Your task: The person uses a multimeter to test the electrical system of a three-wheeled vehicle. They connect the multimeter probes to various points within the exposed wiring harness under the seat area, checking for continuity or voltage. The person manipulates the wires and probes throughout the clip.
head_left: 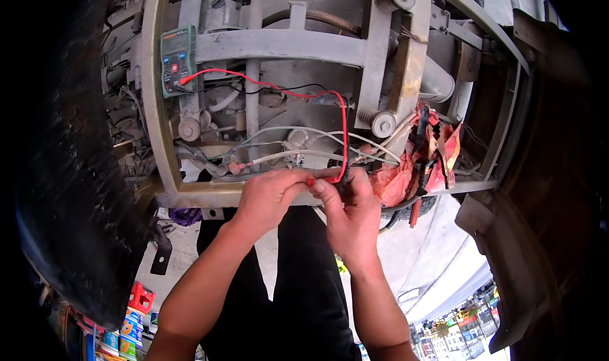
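Both my hands meet above the near rail of a metal frame (pixel 206 199). In my right hand (pixel 354 218) the thumb and fingers close on a red test probe (pixel 323 181), whose red lead (pixel 344 133) loops up and left to a green multimeter (pixel 177 63). My left hand (pixel 269 196) pinches close to the probe's end; its fingertips hide whatever is between them. A black lead (pixel 254 91) also runs from the meter toward my right hand, where its end is hidden. The meter leans upright on the frame's left side.
To the right of my hands hangs a wire bundle with torn red wrapping (pixel 393 177). Pale wires (pixel 304 129) and a pink connector (pixel 238 167) lie just beyond. Coil springs (pixel 382 124) and crossbars (pixel 279 46) stand farther back. Dark panels flank both sides.
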`<move>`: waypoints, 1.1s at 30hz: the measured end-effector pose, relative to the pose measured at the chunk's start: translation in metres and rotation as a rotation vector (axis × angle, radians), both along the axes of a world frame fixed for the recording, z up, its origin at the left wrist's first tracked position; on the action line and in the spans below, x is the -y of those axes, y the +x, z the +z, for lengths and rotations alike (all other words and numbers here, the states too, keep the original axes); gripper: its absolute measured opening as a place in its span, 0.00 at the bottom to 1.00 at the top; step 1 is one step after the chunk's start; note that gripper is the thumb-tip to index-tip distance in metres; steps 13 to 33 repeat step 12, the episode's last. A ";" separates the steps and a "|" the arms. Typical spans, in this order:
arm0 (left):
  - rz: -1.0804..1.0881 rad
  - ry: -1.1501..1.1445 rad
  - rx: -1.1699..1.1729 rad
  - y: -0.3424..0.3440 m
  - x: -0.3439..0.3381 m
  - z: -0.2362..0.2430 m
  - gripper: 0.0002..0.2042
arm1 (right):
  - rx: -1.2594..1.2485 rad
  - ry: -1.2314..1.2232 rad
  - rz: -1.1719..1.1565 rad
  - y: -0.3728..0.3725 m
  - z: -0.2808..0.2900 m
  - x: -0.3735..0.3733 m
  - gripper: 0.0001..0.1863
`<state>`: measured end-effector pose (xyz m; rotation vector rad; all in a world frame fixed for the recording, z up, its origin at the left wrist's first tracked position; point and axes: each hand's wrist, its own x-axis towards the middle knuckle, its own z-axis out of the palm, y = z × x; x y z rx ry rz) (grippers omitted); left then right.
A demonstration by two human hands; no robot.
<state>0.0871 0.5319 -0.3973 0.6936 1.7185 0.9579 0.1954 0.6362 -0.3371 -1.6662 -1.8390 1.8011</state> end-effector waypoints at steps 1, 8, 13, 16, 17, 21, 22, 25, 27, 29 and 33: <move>-0.014 -0.002 -0.051 0.001 -0.003 0.000 0.09 | 0.014 -0.032 -0.013 0.000 0.000 -0.002 0.05; -0.064 0.113 -0.242 0.000 0.002 0.000 0.11 | -0.029 -0.073 -0.105 0.005 -0.005 0.003 0.09; -0.093 0.073 -0.200 -0.001 0.001 0.002 0.11 | -0.025 -0.072 -0.116 0.003 -0.005 0.002 0.09; -0.093 0.073 -0.200 -0.001 0.001 0.002 0.11 | -0.025 -0.072 -0.116 0.003 -0.005 0.002 0.09; -0.093 0.073 -0.200 -0.001 0.001 0.002 0.11 | -0.025 -0.072 -0.116 0.003 -0.005 0.002 0.09; -0.093 0.073 -0.200 -0.001 0.001 0.002 0.11 | -0.025 -0.072 -0.116 0.003 -0.005 0.002 0.09; -0.093 0.073 -0.200 -0.001 0.001 0.002 0.11 | -0.025 -0.072 -0.116 0.003 -0.005 0.002 0.09; -0.093 0.073 -0.200 -0.001 0.001 0.002 0.11 | -0.025 -0.072 -0.116 0.003 -0.005 0.002 0.09; -0.093 0.073 -0.200 -0.001 0.001 0.002 0.11 | -0.025 -0.072 -0.116 0.003 -0.005 0.002 0.09; -0.093 0.073 -0.200 -0.001 0.001 0.002 0.11 | -0.025 -0.072 -0.116 0.003 -0.005 0.002 0.09; -0.093 0.073 -0.200 -0.001 0.001 0.002 0.11 | -0.025 -0.072 -0.116 0.003 -0.005 0.002 0.09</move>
